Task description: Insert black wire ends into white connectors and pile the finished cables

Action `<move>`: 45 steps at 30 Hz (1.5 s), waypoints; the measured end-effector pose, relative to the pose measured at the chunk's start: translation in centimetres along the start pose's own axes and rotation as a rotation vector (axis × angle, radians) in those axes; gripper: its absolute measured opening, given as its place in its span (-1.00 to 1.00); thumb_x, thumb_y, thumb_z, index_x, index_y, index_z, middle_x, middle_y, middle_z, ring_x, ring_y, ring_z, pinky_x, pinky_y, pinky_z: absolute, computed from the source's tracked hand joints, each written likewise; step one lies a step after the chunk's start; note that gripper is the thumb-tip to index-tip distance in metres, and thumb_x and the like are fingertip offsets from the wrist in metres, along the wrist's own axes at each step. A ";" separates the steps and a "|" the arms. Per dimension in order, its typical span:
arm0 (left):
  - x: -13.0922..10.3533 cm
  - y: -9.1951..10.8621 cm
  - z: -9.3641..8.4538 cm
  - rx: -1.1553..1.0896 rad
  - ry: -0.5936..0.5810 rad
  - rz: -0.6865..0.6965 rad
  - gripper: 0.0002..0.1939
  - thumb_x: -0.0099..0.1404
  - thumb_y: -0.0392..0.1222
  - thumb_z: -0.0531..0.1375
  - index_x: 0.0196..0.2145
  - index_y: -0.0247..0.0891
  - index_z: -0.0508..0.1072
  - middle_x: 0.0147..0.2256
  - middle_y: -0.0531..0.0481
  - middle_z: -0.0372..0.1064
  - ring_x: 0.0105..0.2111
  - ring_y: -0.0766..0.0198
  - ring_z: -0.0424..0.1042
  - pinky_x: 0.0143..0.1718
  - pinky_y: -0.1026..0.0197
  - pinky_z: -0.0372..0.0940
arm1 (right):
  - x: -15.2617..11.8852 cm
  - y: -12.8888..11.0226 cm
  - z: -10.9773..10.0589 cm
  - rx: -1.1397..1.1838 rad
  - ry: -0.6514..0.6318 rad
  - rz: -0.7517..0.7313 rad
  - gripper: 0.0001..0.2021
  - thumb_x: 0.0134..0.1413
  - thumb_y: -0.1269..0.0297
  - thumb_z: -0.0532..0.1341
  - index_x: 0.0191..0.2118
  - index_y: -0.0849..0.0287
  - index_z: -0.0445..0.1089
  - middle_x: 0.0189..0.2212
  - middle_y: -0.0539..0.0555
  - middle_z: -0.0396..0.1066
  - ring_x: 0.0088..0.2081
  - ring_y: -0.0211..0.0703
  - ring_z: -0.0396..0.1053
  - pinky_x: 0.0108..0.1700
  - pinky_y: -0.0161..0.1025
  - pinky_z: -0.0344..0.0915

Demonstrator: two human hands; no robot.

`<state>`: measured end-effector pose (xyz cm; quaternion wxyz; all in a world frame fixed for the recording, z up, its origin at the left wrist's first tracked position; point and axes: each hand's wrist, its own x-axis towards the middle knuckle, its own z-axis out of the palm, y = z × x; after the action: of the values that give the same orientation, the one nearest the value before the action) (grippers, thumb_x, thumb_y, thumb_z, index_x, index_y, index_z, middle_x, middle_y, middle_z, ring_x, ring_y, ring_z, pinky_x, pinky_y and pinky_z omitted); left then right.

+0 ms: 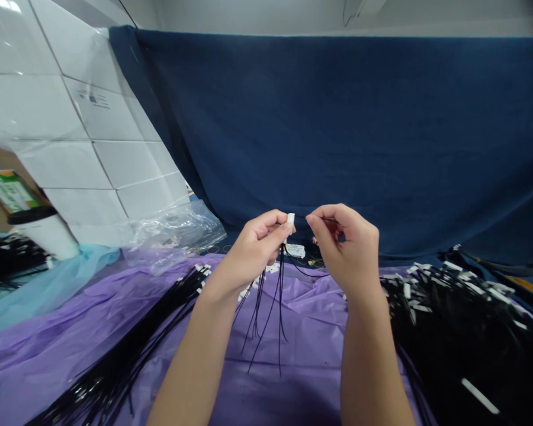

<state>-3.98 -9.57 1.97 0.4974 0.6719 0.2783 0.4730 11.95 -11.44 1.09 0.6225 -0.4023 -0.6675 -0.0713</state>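
Observation:
Near the centre of the head view, my left hand pinches a small white tag between thumb and fingers. Several thin black cords hang down below that hand over the purple sheet. To its right, my right hand is closed in a pinch on a black cord, which stretches across the short gap from the white tag. The two hands are apart, at about the same height.
Black cords lie in a bundle at the left on a purple sheet. A large pile of tagged black cords fills the right. A white cup, clear plastic and white boxes stand left; a blue cloth hangs behind.

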 end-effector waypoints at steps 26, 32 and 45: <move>0.7 0.3 -0.3 -0.338 0.330 -0.082 -0.91 0.30 -0.21 0.14 -0.34 -0.26 0.33 -0.59 0.19 0.04 -0.75 0.61 -0.05 -0.71 0.45 -0.14 | -0.3 -2.6 -1.0 0.003 -0.510 0.128 -0.81 0.17 0.41 0.16 -0.36 0.10 0.51 -0.46 -0.07 0.47 -0.45 -0.30 0.33 -0.45 -0.32 0.13; 0.7 0.3 -0.3 -0.352 0.277 -0.120 -0.89 0.31 -0.19 0.14 -0.35 -0.26 0.32 -0.60 0.20 0.00 -0.76 0.61 -0.10 -0.73 0.46 -0.20 | -0.3 -1.8 0.1 0.091 -0.464 0.153 -0.82 0.17 0.40 0.18 -0.28 0.09 0.54 -0.40 -0.07 0.54 -0.44 -0.32 0.37 -0.41 -0.33 0.18; 0.7 0.5 -0.6 -0.363 0.197 -0.118 -0.89 0.32 -0.18 0.13 -0.32 -0.27 0.34 -0.59 0.19 0.00 -0.75 0.60 -0.13 -0.74 0.48 -0.22 | -0.5 -1.7 1.0 0.220 -0.373 0.114 -0.89 0.09 0.41 0.25 -0.31 0.11 0.53 -0.23 -0.01 0.54 -0.21 -0.24 0.47 -0.38 -0.37 0.26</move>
<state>-4.32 -8.93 2.70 0.6074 0.5042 0.2746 0.5490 10.03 -12.18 1.10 0.5313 -0.3753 -0.7511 0.1128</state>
